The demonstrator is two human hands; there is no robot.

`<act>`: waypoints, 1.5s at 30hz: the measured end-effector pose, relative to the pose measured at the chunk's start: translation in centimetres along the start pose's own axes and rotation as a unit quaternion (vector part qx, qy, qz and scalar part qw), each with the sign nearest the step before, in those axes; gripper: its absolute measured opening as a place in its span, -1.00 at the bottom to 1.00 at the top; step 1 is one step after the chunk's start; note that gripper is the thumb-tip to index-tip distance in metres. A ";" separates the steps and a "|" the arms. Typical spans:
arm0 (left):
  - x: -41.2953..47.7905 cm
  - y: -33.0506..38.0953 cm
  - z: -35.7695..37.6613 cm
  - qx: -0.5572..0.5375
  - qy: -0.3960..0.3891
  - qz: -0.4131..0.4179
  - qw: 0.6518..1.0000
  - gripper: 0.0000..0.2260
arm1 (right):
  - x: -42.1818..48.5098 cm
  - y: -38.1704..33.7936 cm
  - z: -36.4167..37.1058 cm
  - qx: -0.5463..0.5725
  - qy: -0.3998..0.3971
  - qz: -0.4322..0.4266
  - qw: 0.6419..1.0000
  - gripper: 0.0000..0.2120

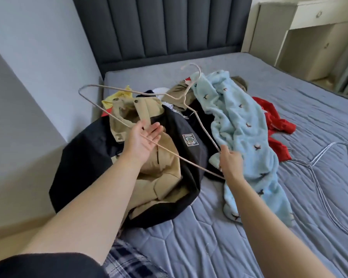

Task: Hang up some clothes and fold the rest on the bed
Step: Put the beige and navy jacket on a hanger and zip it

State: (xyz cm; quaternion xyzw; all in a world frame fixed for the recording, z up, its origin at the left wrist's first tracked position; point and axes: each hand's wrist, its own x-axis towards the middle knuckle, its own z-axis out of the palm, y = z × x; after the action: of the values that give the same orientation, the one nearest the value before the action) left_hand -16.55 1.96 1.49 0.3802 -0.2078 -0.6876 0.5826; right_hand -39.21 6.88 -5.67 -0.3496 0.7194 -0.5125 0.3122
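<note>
Across the bed (209, 237), beyond both grips, clothes (189, 127) are heaped, none folded or hung. One hanger (179, 155) is pinched by the right grip (230, 161) and laid across the spread left grip (143, 140).

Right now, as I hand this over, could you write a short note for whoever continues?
Left hand: open, palm up, the bottom bar of the wire hanger lying across its fingers.
Right hand: grips the hanger's near corner, holding it above the pile.
Things: black and tan jacket under the hanger; light blue fleece and red garment to its right; spare hangers lying on the bed.
Done: nothing on a hanger or folded in view.
Left: probably put the jacket on this hanger, hang others, then fold the rest.
</note>
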 end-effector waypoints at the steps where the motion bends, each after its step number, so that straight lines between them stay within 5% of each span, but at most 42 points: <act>1: -0.3 0.4 -0.8 0.020 0.027 0.015 0.999 -0.82 | -0.4 0.0 0.5 -0.036 -0.003 -0.012 0.999 -0.56; 5: -1.1 0.7 -3.6 0.184 0.111 0.043 0.976 -0.85 | -1.5 -0.8 3.2 -0.136 -0.056 -0.055 0.988 -0.55; 10: -1.2 0.6 -4.6 0.332 0.071 0.008 0.940 -0.79 | -2.6 -4.9 8.9 -0.090 -0.079 -0.137 0.983 -0.61; 17: 3.7 3.5 -7.4 0.326 0.151 0.004 0.933 -0.71 | -0.2 -8.9 14.2 -0.074 -0.020 -0.149 0.986 -0.60; 20: 6.1 4.6 -8.8 0.355 0.226 0.070 0.904 -0.75 | 1.6 -9.4 15.0 -0.079 -0.001 -0.136 0.988 -0.59; 22: 7.8 4.9 -9.7 0.462 0.265 0.154 0.832 -0.79 | 2.8 -9.8 15.2 -0.072 0.016 -0.126 0.989 -0.58; 23: 8.6 5.2 -10.0 0.545 0.268 0.196 0.770 -0.75 | 3.4 -10.1 15.4 -0.067 0.026 -0.125 0.990 -0.58; 25: 10.4 5.7 -10.3 0.710 0.201 0.260 0.622 -0.58 | 4.4 -10.7 15.6 -0.051 0.041 -0.125 0.990 -0.59; 29: 14.0 6.6 -9.8 0.898 0.036 0.220 0.380 -0.43 | 5.8 -12.3 16.3 0.006 0.052 -0.125 0.991 -0.58; 33: 15.4 7.8 -10.2 0.935 0.058 0.229 0.265 -0.65 | 6.0 -14.2 17.7 0.045 0.036 -0.156 0.986 -0.59; 35: 15.0 8.5 -10.7 0.927 0.110 0.256 0.250 -0.73 | 5.9 -15.4 18.3 0.064 0.032 -0.188 0.980 -0.59; 37: 14.3 9.3 -11.6 0.915 0.145 0.259 0.273 -0.75 | 5.8 -16.6 18.8 0.058 0.034 -0.220 0.973 -0.59; 42: 12.3 11.5 -13.2 0.842 0.244 0.156 0.456 -0.77 | 5.7 -17.6 19.3 -0.077 0.078 -0.314 0.943 -0.61; 45: 10.7 12.5 -13.2 0.821 0.240 0.133 0.501 -0.72 | 5.6 -16.5 19.5 -0.132 0.086 -0.344 0.926 -0.73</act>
State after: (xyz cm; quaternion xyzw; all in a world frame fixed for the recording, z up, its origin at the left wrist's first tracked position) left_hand 1.24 -9.14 -0.60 0.8062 -0.5793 -0.0050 0.1207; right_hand -23.59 -11.66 4.16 -0.5683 0.6401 -0.5170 0.0053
